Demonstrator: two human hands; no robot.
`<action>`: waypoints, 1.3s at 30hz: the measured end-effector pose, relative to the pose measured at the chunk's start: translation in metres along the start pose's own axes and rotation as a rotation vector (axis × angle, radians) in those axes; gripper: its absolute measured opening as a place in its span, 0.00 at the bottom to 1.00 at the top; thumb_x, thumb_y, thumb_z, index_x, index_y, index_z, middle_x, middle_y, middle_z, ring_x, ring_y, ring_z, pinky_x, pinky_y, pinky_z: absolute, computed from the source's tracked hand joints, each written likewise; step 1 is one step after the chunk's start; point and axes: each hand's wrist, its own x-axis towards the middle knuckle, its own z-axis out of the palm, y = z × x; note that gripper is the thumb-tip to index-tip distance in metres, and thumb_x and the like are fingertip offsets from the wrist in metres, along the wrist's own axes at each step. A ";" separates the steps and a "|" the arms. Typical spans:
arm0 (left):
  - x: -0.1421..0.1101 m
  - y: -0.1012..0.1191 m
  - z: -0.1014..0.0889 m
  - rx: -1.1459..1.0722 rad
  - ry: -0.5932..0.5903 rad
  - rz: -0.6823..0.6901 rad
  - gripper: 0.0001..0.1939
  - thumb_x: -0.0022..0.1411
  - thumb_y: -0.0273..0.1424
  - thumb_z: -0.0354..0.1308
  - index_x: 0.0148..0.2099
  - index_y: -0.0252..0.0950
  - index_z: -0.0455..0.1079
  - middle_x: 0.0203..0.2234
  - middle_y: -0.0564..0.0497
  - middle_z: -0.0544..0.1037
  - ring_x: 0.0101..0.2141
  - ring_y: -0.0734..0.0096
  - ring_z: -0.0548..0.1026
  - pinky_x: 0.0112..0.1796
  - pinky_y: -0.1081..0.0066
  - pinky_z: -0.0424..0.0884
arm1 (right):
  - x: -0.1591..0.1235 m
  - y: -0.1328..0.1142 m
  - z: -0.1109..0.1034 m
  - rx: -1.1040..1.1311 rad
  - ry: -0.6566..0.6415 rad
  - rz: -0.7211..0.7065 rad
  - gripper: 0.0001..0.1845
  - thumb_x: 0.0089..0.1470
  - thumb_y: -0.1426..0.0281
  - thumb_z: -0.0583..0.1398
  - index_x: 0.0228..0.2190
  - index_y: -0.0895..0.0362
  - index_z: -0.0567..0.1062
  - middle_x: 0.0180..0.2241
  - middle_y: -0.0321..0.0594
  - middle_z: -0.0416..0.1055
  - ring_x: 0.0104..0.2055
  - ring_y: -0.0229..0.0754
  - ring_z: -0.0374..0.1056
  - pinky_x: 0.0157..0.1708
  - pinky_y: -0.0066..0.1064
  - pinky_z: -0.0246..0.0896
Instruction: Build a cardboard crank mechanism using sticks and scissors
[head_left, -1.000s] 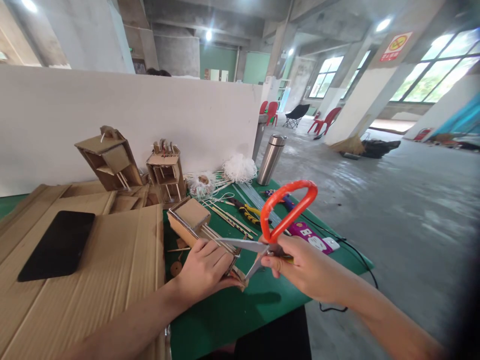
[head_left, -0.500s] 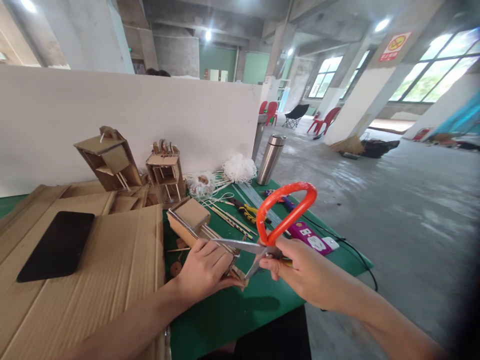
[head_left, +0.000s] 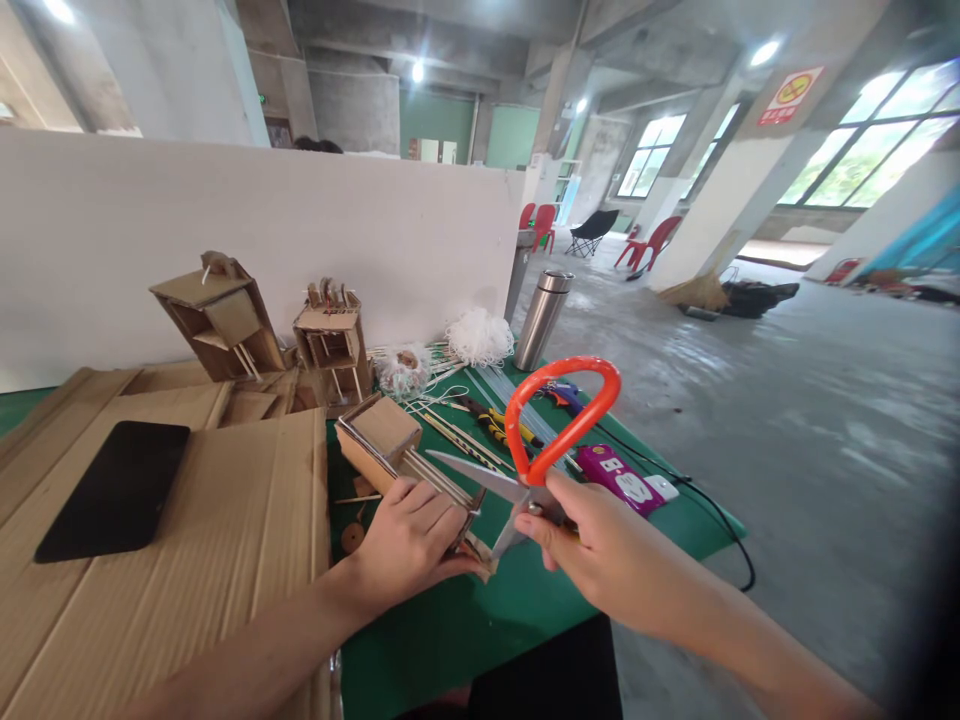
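My right hand [head_left: 581, 535] grips a pair of scissors [head_left: 564, 425] with orange handles, its blades spread apart and pointing left. The lower blade reaches the torn edge of a cardboard piece [head_left: 480, 552] at the near end of a small cardboard model [head_left: 382, 440]. My left hand [head_left: 412, 530] is closed over that near end and holds it against the table. Thin sticks run along the model beside my left knuckles. My left fingers hide part of the model.
Two cardboard models [head_left: 334, 350] [head_left: 217, 325] stand by the white partition [head_left: 262, 220]. Flat cardboard [head_left: 247, 500] with a black tablet-like slab [head_left: 112, 490] lies left. Pliers [head_left: 495, 425], glue sticks, a purple power strip [head_left: 626, 480], a steel flask [head_left: 544, 320] and string [head_left: 480, 338] are on the green table.
The scissors' orange handle has tipped slightly left and down, and the upper blade has risen away from my left hand. My left hand and the model have barely moved.
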 end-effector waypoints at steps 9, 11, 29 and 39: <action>-0.001 0.002 0.004 -0.036 0.052 -0.030 0.24 0.66 0.50 0.50 0.35 0.34 0.69 0.24 0.49 0.75 0.27 0.64 0.69 0.32 0.64 0.57 | -0.006 -0.011 0.002 -0.123 0.053 0.069 0.08 0.63 0.68 0.50 0.30 0.52 0.58 0.23 0.38 0.71 0.25 0.44 0.69 0.22 0.31 0.53; 0.000 0.003 0.003 -0.030 0.051 -0.026 0.23 0.66 0.49 0.51 0.34 0.33 0.69 0.24 0.49 0.75 0.26 0.64 0.69 0.31 0.64 0.57 | -0.007 -0.012 -0.002 -0.150 0.017 0.036 0.07 0.63 0.68 0.49 0.31 0.52 0.60 0.25 0.39 0.72 0.25 0.43 0.69 0.22 0.31 0.52; -0.001 0.004 0.001 -0.014 -0.001 -0.042 0.23 0.65 0.50 0.52 0.32 0.34 0.68 0.23 0.50 0.73 0.27 0.64 0.69 0.32 0.64 0.58 | -0.013 -0.008 0.000 -0.011 0.039 0.076 0.08 0.62 0.65 0.54 0.40 0.55 0.69 0.23 0.38 0.72 0.21 0.41 0.69 0.21 0.32 0.59; -0.003 0.001 0.003 -0.034 0.028 -0.037 0.25 0.65 0.52 0.50 0.34 0.34 0.69 0.24 0.49 0.75 0.28 0.64 0.70 0.32 0.64 0.58 | -0.015 -0.001 -0.001 0.008 -0.041 0.125 0.06 0.65 0.66 0.49 0.39 0.54 0.63 0.30 0.38 0.74 0.28 0.41 0.71 0.26 0.33 0.63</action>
